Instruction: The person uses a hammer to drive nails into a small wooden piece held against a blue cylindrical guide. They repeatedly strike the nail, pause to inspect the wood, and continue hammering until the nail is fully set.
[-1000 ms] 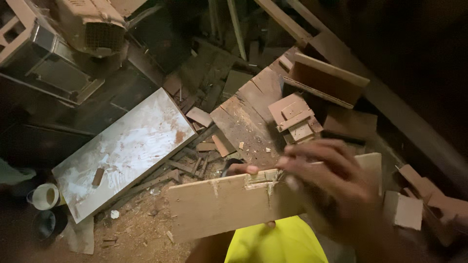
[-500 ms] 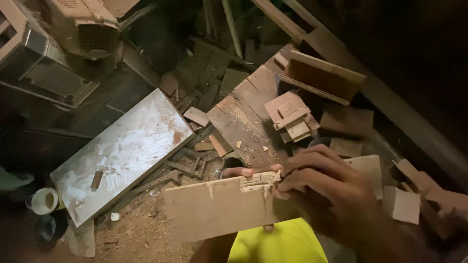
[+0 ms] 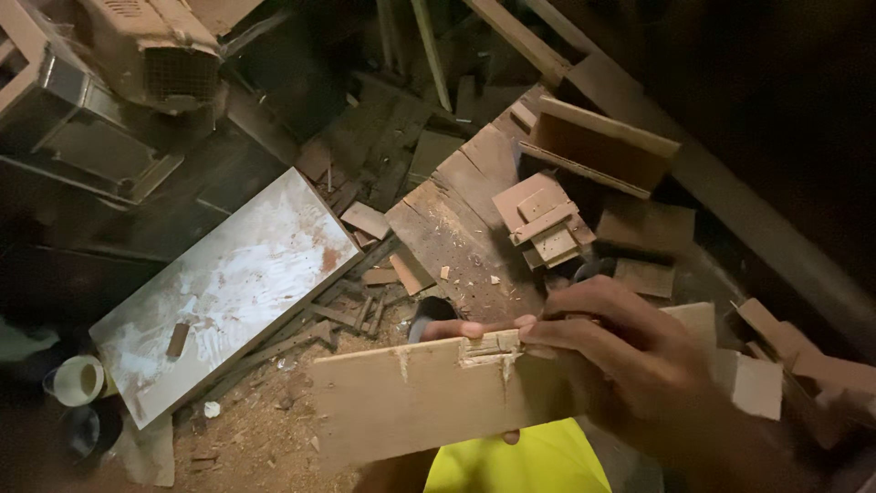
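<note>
right hand (image 3: 630,356) clamped over the top edge of a wooden board (image 3: 411,402), fingertips at a chipped notch (image 3: 488,347); left hand (image 3: 456,330) gripping from behind, mostly hidden, fingertips showing above the edge. beyond, sawdust on the ground, a white panel (image 3: 228,292) lying flat, stacked wood blocks (image 3: 543,224), a caged machine (image 3: 155,50) farthest off

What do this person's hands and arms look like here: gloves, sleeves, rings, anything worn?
Both hands are bare: no gloves, rings or watch show. The right hand and its forearm carry no sleeve as far as the frame's edge. Of the left hand only fingertips show. A bright yellow garment appears below.
</note>
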